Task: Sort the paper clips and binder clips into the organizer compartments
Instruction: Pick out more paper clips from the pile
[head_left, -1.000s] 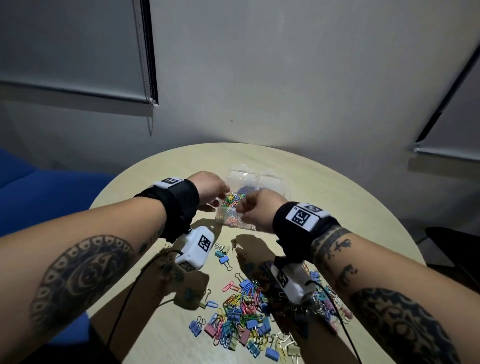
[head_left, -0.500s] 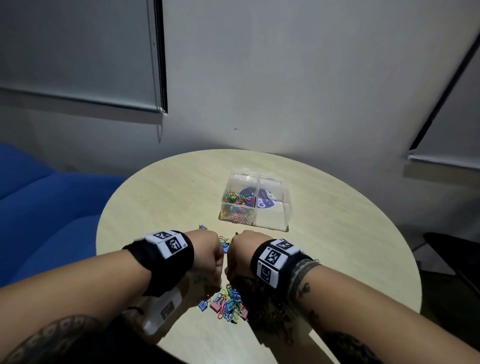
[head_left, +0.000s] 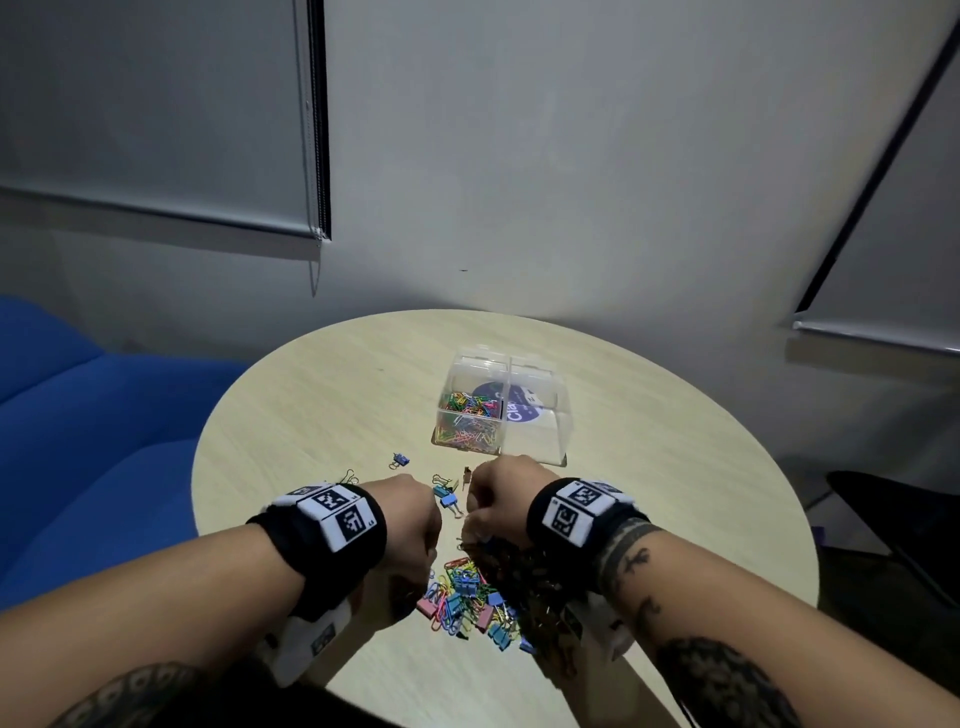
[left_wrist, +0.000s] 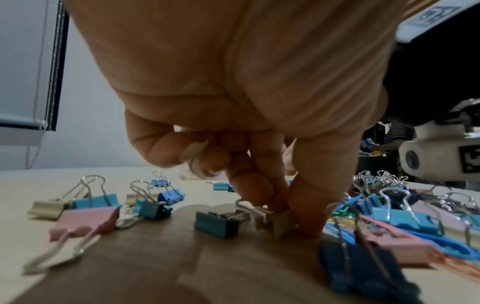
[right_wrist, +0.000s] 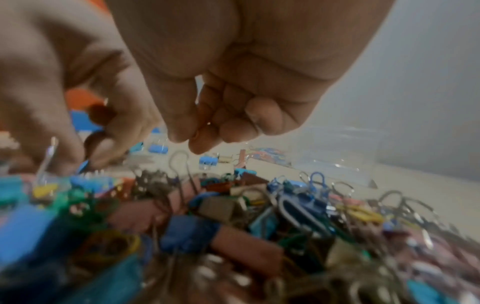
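Round wooden tabletop (head_left: 322, 415) first, with the clear organizer (head_left: 540, 415) sitting toward the far side; its left compartments already hold a tangle of coloured paper clips (head_left: 470, 415), and the right ones look empty apart from a label. Nearer the person is the mixed pile of clips (head_left: 467, 597), with a few stray binder clips just beyond it.

Left hand (left_wrist: 233, 102) is down at the pile's left edge, grip pinching a small gold binder clip (left_wrist: 275, 221) between thumb and fingers right against the wood. Right hand (right_wrist: 207, 92) hovers over the heap with fingers curled in; can't tell if that grip has anything in it, the wrist view is too blurry.

My take on doing this bit well: pinch the clip by its body rather than the wire loops so it doesn't swing or snag a neighbour, lift straight up, and drop it in an empty right compartment, away from the paper clips.
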